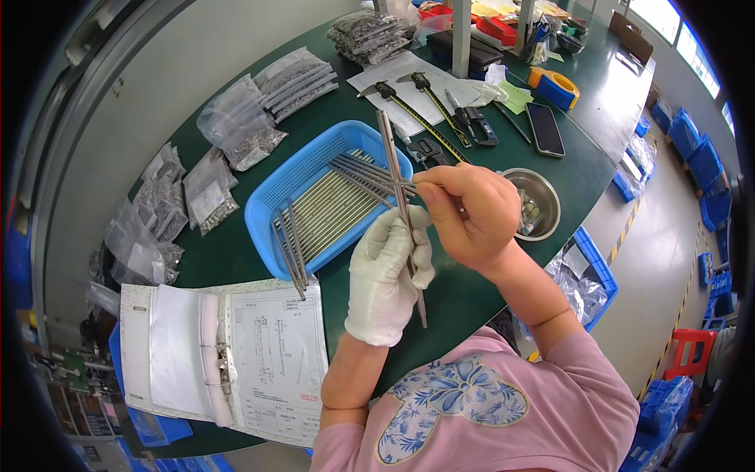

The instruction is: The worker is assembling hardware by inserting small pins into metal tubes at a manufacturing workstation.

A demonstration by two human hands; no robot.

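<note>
Presently both hands closed on metal rods.

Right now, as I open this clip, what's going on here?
A person's gloved left hand grips one or more slim metal rods over a green bench. The bare right hand is up against them where others cross; exactly what it pinches is unclear. More rods lie in the blue basket, some sticking out over its near rim. An open binder lies nearby.

Rods look glossy metal — the glove matt cloth, the basket plastic.
</note>
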